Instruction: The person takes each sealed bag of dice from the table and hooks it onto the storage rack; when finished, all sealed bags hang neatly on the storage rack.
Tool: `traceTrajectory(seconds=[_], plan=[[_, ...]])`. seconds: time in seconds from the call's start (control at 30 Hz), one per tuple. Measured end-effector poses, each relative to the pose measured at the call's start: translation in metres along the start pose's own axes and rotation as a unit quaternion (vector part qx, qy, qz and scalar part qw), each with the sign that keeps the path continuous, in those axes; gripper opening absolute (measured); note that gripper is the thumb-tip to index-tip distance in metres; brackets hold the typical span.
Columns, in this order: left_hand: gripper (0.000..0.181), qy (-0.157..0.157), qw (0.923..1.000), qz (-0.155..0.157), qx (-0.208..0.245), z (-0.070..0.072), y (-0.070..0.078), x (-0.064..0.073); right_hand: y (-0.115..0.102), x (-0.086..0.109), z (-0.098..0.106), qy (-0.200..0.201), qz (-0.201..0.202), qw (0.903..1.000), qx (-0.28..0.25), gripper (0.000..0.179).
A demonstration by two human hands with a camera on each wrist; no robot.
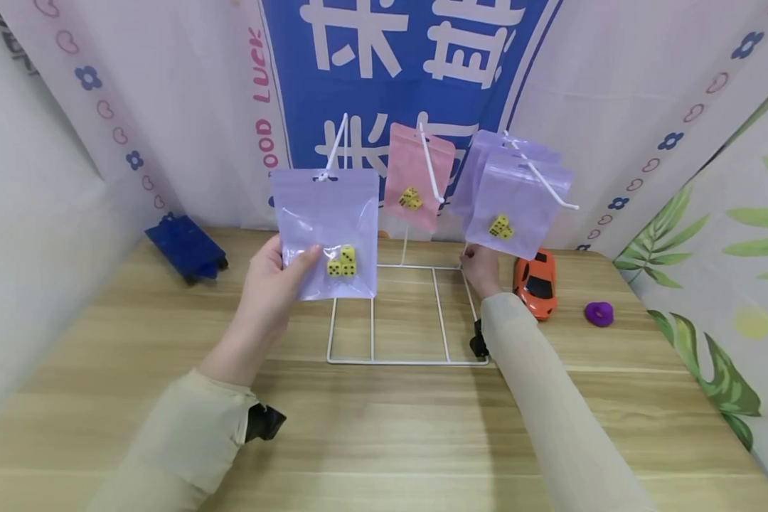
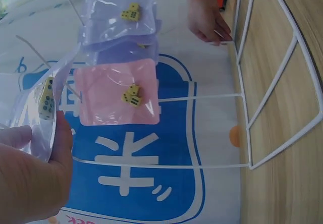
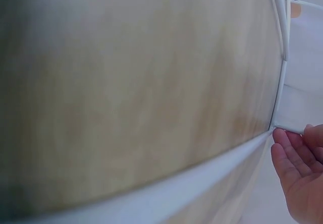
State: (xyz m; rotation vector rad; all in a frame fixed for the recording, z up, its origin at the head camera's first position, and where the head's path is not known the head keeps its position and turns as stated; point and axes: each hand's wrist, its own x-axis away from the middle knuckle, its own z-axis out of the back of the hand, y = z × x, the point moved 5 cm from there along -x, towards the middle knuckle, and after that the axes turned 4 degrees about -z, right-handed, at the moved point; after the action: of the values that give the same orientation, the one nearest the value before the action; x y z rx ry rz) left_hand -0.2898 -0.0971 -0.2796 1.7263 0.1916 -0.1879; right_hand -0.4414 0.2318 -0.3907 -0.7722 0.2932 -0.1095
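My left hand (image 1: 259,291) pinches the left edge of a purple zip bag (image 1: 329,213) with yellow dice (image 1: 341,263) inside. The bag's top hole is at the tip of the left hook (image 1: 337,146) of a white wire rack (image 1: 409,363). In the left wrist view this bag (image 2: 56,85) appears edge-on, thumb on one face. My right hand (image 1: 481,270) grips the rack's right upright low down, near the base; the right wrist view shows its fingers (image 3: 290,158) curled at that rod. A pink bag (image 1: 420,160) hangs on the middle hook, purple bags (image 1: 525,195) on the right one.
An orange toy car (image 1: 539,284) and a purple ring-shaped object (image 1: 599,313) sit right of the rack. At the back left of the wooden table (image 1: 384,441) lies a dark blue object (image 1: 185,247). A printed curtain (image 1: 198,107) hangs close behind the rack.
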Motion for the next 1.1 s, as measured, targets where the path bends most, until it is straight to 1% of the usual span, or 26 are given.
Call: traceTrajectory(seconds=[0.13, 0.23, 0.33, 0.47, 0.57, 0.63, 0.7, 0.8, 0.9, 0.97, 1.1], plan=[[0.036, 0.011, 0.9991, 0.0, -0.041, -0.004, -0.006, -0.019, 0.001, 0.002, 0.004, 0.008, 0.005, 0.9996, 0.026, 0.026], [0.038, 0.028, 0.9975, 0.008, -0.064, -0.008, -0.01, -0.039, 0.003, 0.002, 0.007, 0.007, 0.004, 0.9992, 0.04, 0.022], [0.037, 0.042, 0.9959, 0.014, -0.079, -0.014, -0.013, -0.059, 0.007, 0.003, 0.01, 0.004, -0.006, 0.9991, 0.042, 0.019], [0.037, 0.058, 0.9894, 0.012, -0.132, -0.016, -0.014, -0.082, 0.009, 0.003, 0.013, -0.002, -0.018, 0.9993, 0.034, 0.015], [0.039, 0.062, 0.982, 0.01, -0.178, -0.014, -0.015, -0.096, 0.009, 0.004, 0.012, -0.006, -0.022, 0.9995, 0.023, 0.015], [0.041, 0.065, 0.9778, 0.017, -0.199, -0.013, -0.016, -0.102, 0.009, 0.005, 0.011, -0.005, -0.025, 0.9995, 0.019, 0.017], [0.042, 0.068, 0.9735, 0.032, -0.216, -0.012, -0.016, -0.107, 0.008, 0.007, 0.011, -0.003, -0.019, 0.9995, 0.024, 0.019], [0.041, 0.077, 0.9701, 0.046, -0.226, -0.01, -0.018, -0.113, 0.006, 0.009, 0.009, -0.005, -0.012, 0.9993, 0.035, 0.021], [0.042, 0.08, 0.9695, 0.048, -0.227, -0.009, -0.018, -0.117, 0.003, 0.011, 0.008, -0.007, -0.014, 0.9992, 0.036, 0.021], [0.045, 0.082, 0.9673, 0.047, -0.235, -0.008, -0.018, -0.119, 0.002, 0.012, 0.007, -0.01, -0.02, 0.9994, 0.028, 0.019], [0.042, 0.081, 0.9668, 0.058, -0.235, -0.004, -0.02, -0.12, 0.001, 0.014, 0.004, -0.012, -0.018, 0.9996, 0.019, 0.014]])
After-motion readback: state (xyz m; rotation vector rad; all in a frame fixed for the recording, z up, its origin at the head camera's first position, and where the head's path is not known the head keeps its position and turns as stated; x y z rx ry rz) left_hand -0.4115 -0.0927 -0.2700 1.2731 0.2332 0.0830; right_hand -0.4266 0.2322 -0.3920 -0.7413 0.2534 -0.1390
